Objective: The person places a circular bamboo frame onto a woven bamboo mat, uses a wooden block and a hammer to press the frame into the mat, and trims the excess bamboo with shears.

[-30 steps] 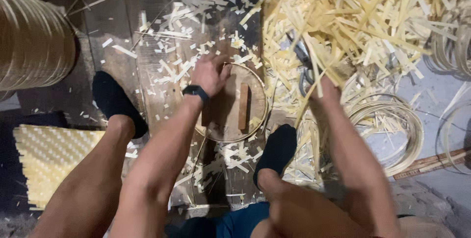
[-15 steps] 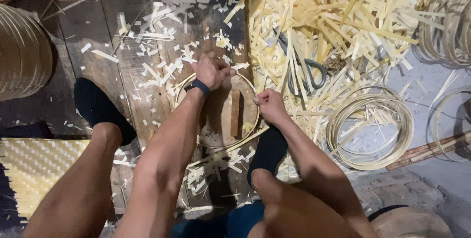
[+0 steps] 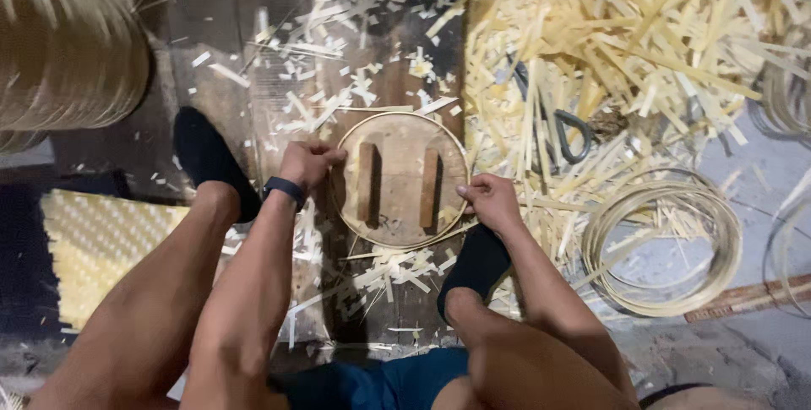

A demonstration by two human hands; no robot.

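I see two hands at one round wooden form, which lies flat on the dark floor between my two black-socked feet. The left hand sits at the form's left edge, its grip pressed together on the thin bamboo hoop that runs round the form's rim. The right hand is at the right edge, its grip pinching the same hoop, thumb on top. One hoop circles the form; its loose tail runs out below the right grip. Between the two grips, on the form's face, stand two upright wooden blocks, side by side and apart. A dark wristband sits just behind the left grip.

Beyond the right grip, away from me, one pair of dark-handled shears lies half buried in a big heap of pale bamboo strips; the strips are too many to count. Out past the right grip, well apart, lies one coil of finished hoops, several rings stacked; I cannot tell how many. Parts of more coils show at the picture's right edge. Short offcuts litter the floor just nearer me than both grips. Beyond the left grip, well apart, is a large ribbed stack of bamboo rings. Out past the left grip and nearer me, one yellow woven mat lies flat. I can make out no packages, labels or signs; a faint mark on the form is too small to read.
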